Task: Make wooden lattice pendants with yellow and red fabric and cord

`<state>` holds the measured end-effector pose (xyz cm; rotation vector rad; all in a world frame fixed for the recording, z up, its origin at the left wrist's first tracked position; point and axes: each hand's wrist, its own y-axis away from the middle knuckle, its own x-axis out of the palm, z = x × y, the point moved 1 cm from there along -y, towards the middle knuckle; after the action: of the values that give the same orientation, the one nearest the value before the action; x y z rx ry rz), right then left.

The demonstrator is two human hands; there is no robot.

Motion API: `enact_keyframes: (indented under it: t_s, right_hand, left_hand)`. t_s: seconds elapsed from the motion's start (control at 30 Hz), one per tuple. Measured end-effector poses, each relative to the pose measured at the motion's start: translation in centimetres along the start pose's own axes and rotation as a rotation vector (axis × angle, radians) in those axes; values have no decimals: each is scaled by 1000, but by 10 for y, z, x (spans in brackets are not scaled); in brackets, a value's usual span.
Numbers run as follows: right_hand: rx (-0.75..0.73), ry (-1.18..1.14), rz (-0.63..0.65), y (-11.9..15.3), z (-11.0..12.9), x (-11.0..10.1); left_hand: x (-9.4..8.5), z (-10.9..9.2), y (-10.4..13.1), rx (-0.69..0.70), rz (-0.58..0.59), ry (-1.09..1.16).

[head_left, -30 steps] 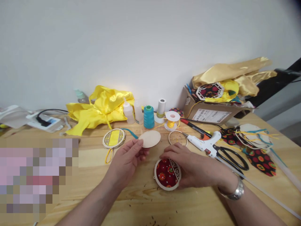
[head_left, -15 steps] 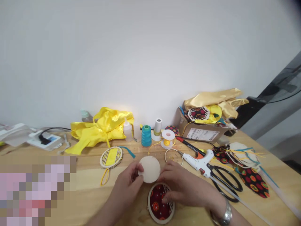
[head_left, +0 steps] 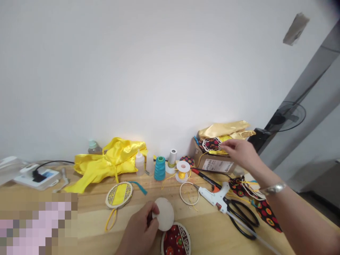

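Note:
Between thumb and fingers, my left hand (head_left: pixel 145 223) holds a plain pale round disc (head_left: pixel 165 214) by its left edge. Just below the disc lies a round wooden frame (head_left: pixel 187 233) with dark red flowered fabric and a lattice strip, cut off by the bottom of the view. My right hand (head_left: pixel 237 150) is stretched to the cardboard box (head_left: pixel 199 157) at the back right, its fingers pinched at the right edge of an octagonal lattice frame (head_left: pixel 211 144) with dark patterned fabric. The fingertips partly cover that edge.
Yellow cloth (head_left: pixel 111 159), a squeeze bottle (head_left: pixel 139 163), a teal thread cone (head_left: pixel 159 169) and a spool (head_left: pixel 182 170) stand along the wall. A glue gun (head_left: pixel 216 196), black-handled scissors (head_left: pixel 245 216), a thin ring (head_left: pixel 180 193) and a yellow round pendant (head_left: pixel 119 194) lie on the table.
My right hand has left the disc and flowered frame and moved up and right to the box. The disc stays in my left hand. The view has shifted upward and right.

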<state>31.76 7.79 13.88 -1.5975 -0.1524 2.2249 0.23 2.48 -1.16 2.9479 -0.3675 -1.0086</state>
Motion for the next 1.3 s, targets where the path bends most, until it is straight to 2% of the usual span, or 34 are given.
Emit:
enact_keyframes:
  t_s: [0.07,0.17,0.3,0.43,0.57,0.73,0.83,1.0,1.13,1.2,1.3]
  right_hand:
    - [64,47,-65,-18,-14,-11]
    - [93,82,-56,-35,-23,-16]
    - [125,105,16,-47,-19,-3]
    - [174,83,34,-52,-9,12]
    - [188,-20,24,-54,-4,13]
    - [221,-215,-8,-63,-5,-5]
    - [245,-392,14,-65,-3,-17]
    - [212,-729,149,-54,17,-27]
    - [159,-924,277,-33,40,-19]
    - [129,-998,356,-19,50,-7]
    - [63,-1100,505,6,64,20]
  left_hand:
    - [0,0,-1,9,-9,-9]
    - [0,-1,0,17,-25,-18]
    - [0,-1,0,9,-24,-29]
    - [0,-1,0,9,-29,-23]
    - [0,-1,1,1,-38,-14]
    - [0,3,2,8,-67,-30]
    - [-1,3,2,11,-59,-105]
    - [-4,-2,5,6,-7,-283]
    - [-6,-2,5,-13,-4,-392]
    - [-6,0,5,5,-25,-287]
    - [-4,0,2,11,-7,181]
